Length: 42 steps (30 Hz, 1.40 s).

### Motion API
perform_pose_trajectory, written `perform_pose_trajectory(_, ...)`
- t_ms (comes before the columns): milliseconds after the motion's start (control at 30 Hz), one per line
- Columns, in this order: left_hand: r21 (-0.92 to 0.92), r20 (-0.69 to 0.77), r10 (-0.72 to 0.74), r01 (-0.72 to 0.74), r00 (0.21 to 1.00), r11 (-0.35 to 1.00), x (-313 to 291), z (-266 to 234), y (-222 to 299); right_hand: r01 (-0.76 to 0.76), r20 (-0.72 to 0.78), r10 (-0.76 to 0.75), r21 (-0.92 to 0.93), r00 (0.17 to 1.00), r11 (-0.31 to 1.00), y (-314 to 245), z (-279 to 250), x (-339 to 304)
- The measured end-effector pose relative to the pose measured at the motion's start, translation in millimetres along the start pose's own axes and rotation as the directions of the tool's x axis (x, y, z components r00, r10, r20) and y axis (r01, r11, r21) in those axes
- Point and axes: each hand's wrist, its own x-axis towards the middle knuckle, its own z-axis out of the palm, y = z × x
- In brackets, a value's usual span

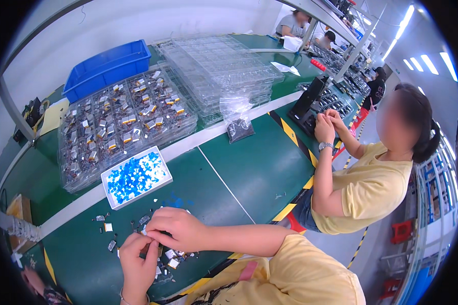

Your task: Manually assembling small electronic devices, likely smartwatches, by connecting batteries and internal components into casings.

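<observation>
- The left grip [139, 260] is closed, its thumb and fingertips pinched on a small pale piece [144, 231].
- The right grip [180, 229] meets it at the fingertips and is pinched on the same piece, its forearm coming from the right side.
- The small pale piece is between the two grips, mostly covered by the fingers (I cannot tell its kind).
- Under and just beside the right grip, on the near side, loose electronic parts [173, 263] lie on the green table [224, 175], some with white faces.
- To the left of the left grip, a few parts lie apart from each other, among them a small white block [108, 226].
- Just beyond the right grip, blue scraps [174, 199] are scattered on the table.
- Beyond both grips and a little left stands a white box [143, 195], with many blue and white pieces [136, 173] inside.
- Farther beyond the grips is a stack of clear trays [76, 184], its top filled with parts, and behind it a blue bin [109, 76].
- Well beyond the right grip, to the right, a clear bag [239, 129] with dark contents lies near the white strip.
- Well to the right of the right grip, a co-worker [371, 190] in yellow holds both hands together beside a black device [310, 99].
</observation>
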Motion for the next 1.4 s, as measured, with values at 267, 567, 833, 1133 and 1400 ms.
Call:
perform_pose_trajectory(267,-0.062,0.017,-0.065,0.066,0.998,0.996,-4.4,2.1,-7.7,-0.214,0.162,0.190,0.153,0.968,0.965,2.2,2.5,-3.8)
perform_pose_trajectory(567,-0.112,0.007,-0.048,0.049,0.999,0.992,-0.2,2.2,-1.1,-0.373,0.215,0.305,0.506,0.928,0.778,12.5,3.3,-1.0)
perform_pose_trajectory(833,-0.067,0.052,-0.024,0.027,0.998,0.997,1.0,-2.6,-0.5,-0.310,0.216,0.237,0.432,0.947,0.847,9.9,1.7,0.5)
perform_pose_trajectory(1133,-0.018,0.069,-0.023,0.025,0.997,1.000,-3.9,-0.9,-4.5,-0.251,0.186,0.191,0.393,0.964,0.884,6.7,3.9,-4.1)
perform_pose_trajectory(1400,-0.203,0.078,-0.120,0.133,0.990,0.970,-6.2,0.6,-9.5,-0.220,0.164,0.164,0.429,0.973,0.876,7.8,1.9,-1.5)
